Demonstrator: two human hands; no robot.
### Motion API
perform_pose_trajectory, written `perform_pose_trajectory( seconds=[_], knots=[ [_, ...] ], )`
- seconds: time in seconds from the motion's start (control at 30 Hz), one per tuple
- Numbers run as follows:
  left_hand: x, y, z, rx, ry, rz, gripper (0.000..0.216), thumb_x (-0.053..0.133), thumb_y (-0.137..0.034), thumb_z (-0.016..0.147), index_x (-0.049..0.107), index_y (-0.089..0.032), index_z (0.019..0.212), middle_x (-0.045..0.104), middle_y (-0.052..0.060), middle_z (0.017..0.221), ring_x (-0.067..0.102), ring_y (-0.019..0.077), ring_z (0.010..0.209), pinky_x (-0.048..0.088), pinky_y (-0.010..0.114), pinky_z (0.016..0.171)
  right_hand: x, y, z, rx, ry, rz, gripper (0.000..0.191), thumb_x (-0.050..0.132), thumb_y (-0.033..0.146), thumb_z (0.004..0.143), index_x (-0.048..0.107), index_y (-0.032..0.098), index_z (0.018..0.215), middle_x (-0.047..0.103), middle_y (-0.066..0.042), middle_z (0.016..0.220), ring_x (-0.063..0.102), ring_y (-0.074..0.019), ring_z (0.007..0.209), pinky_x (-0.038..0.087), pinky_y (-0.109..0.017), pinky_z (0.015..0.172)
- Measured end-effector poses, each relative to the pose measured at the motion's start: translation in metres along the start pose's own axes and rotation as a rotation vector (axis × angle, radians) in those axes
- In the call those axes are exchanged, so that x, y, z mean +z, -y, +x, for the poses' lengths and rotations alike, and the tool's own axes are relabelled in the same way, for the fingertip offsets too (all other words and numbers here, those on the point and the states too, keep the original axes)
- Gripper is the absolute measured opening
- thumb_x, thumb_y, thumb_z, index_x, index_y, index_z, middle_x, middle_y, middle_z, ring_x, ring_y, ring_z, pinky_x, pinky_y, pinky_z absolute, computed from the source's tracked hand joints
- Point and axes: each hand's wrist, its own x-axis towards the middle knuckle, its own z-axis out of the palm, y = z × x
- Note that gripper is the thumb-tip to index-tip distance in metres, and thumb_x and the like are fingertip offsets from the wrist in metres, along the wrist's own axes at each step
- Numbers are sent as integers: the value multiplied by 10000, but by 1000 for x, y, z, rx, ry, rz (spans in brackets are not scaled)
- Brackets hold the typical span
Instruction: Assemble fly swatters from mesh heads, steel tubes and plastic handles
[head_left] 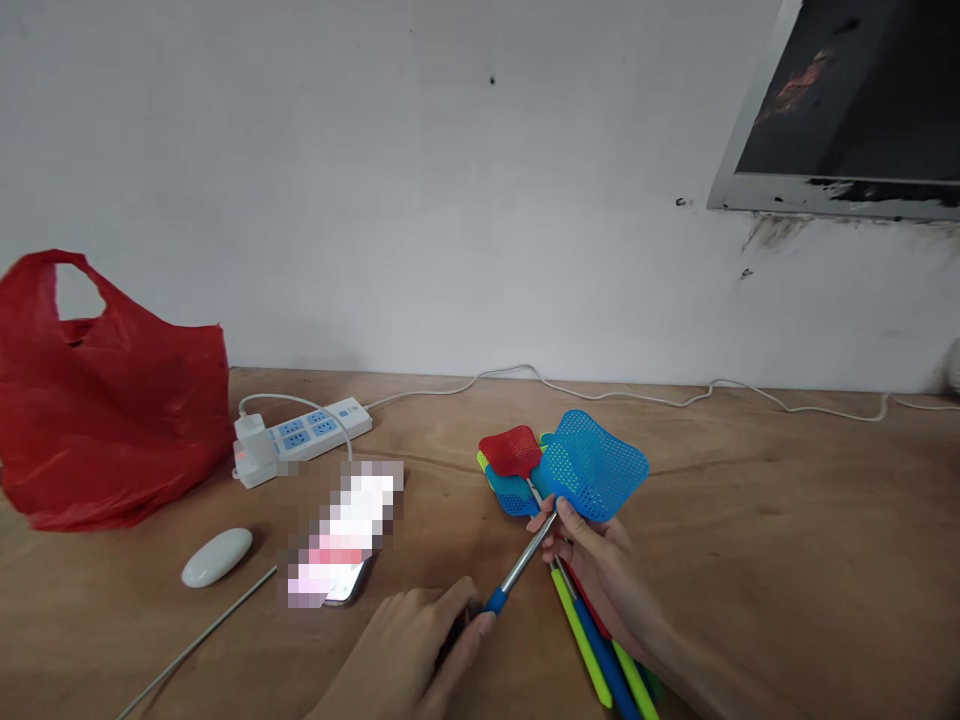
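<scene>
Fly swatter (592,465) shaft runs lower-left to upper-right; we see left hand (409,650) clenching handle end, right hand (592,560) pinching near head.

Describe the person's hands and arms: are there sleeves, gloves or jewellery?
The left hand and the right hand are bare, without gloves. No ring, watch or bracelet shows. The right forearm is uncovered to the picture's edge; no sleeve is visible.
</scene>
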Motion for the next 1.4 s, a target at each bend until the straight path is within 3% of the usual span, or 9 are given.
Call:
perform_pose_trajectory(
  seconds=[0.1, 0.17, 0.27, 0.37, 0.5, 0.7, 0.93, 1.17, 1.4],
  knots=[
    [-13, 6, 3, 35, -86, -48, 389, 313, -439, 1047, 544, -232, 811, 659, 4, 781, 634, 203, 732, 363, 294, 635, -3, 8, 2, 63, -45, 69, 335, 823, 504, 721, 690, 198, 754, 575, 36, 566, 539, -101, 533, 490, -199, 502],
    [-24, 12, 8, 8, -158, -49, 385, 348, -458, 1035, 529, -226, 788, 628, -8, 712, 600, 191, 656, 336, 290, 594, -6, 16, 3, 150, 11, 85, 338, 802, 511, 742, 679, 196, 769, 401, 101, 450, 316, -44, 361, 340, -153, 343],
    [-37, 20, 21, 1, -231, -99, 381, 359, -471, 1028, 544, -222, 807, 567, -26, 655, 541, 181, 613, 335, 283, 577, -9, 25, 3, 334, 171, 9, 352, 758, 518, 783, 679, 175, 794, 294, 135, 421, 108, -19, 330, 128, -143, 279],
    [-39, 29, 38, 10, -296, -307, 427, 377, -543, 1012, 539, -211, 797, 547, -28, 672, 541, 172, 626, 374, 280, 579, -12, 32, 4, 449, 280, -91, 358, 740, 502, 781, 675, 150, 764, 311, 128, 419, 124, -18, 328, 108, -154, 279],
    [-30, 36, 64, -81, -171, -932, 522, 419, -698, 929, 564, -199, 881, 600, -23, 624, 546, 144, 474, 380, 227, 394, -13, 34, 4, 513, 319, -262, 355, 789, 467, 719, 680, 138, 795, 361, 121, 450, 173, -14, 348, 111, -157, 301],
    [-20, 35, 76, -30, -79, -1048, 482, 656, -654, 813, 583, -180, 766, 619, -21, 505, 533, 105, 372, 390, 176, 344, -11, 31, -2, 491, 351, -482, 503, 678, 647, 771, 684, 145, 750, 348, 114, 430, 222, -30, 327, 154, -189, 309],
    [-25, 33, 69, -52, -98, -1192, 408, 696, -563, 835, 599, -171, 776, 636, -20, 485, 541, 85, 368, 399, 139, 337, -4, 32, -6, 659, 370, -287, 548, 768, 667, 662, 508, 191, 587, 297, 129, 430, 129, -17, 355, 58, -178, 321],
    [-30, 27, 66, -79, -164, -1279, 432, 757, -556, 771, 606, -155, 720, 630, -13, 485, 511, 67, 362, 395, 133, 338, 0, 24, -3, 641, 436, -195, 543, 746, 632, 723, 469, 196, 556, 277, 129, 423, 108, -20, 345, 48, -179, 307],
    [-28, 18, 64, -136, -256, -1272, 449, 764, -563, 724, 571, -164, 653, 600, -20, 471, 505, 68, 368, 382, 136, 342, 2, 9, -4, 394, 370, -492, 613, 587, 817, 696, 511, 216, 602, 209, 147, 382, 114, -43, 316, 105, -215, 307]
  ],
)
